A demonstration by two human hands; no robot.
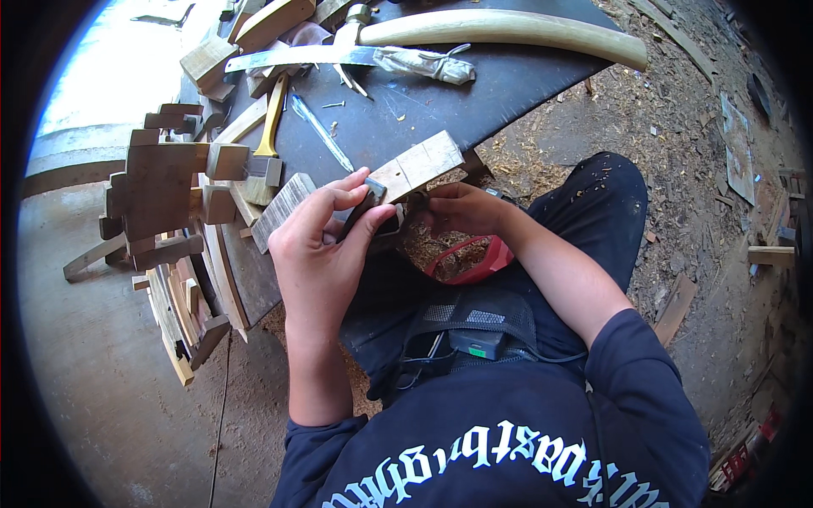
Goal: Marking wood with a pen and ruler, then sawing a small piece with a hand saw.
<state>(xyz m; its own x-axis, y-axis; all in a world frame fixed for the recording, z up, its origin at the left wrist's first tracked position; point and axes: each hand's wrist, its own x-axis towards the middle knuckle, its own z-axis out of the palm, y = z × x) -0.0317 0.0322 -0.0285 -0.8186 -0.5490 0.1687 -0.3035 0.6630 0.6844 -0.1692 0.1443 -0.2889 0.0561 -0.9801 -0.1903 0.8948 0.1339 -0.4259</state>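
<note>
Head view: your left hand (318, 250) is wrapped around the near end of the block (417, 166), with the fingers curled over its top face and the thumb under a dark tool (366, 207) pressed against the wood. What kind of tool it is cannot be told from here; only a short dark length shows between thumb and fingers. Your right hand (461, 209) closes on the block's underside from the other side, its fingertips tucked beneath and mostly hidden, so how tightly they grip cannot be seen. The block is off the board (440, 102), tilted, its far end pointing up and away over the board's edge and your lap.

To do this well, keep the block braced by both hands as it is, and consider resting its far end on the board, since a piece held in the air will likely twist under pressure. Keep your left fingertips behind the tool's working end, not ahead of it. Work in short, light strokes.

Beyond your hands the board carries a hammer (269, 135), a pen (322, 133), a saw (313, 57) with a cloth-wrapped handle, and a long pale curved piece (508, 30). Stacked wooden parts (165, 195) sit to the left; shavings cover the ground (677, 169).
</note>
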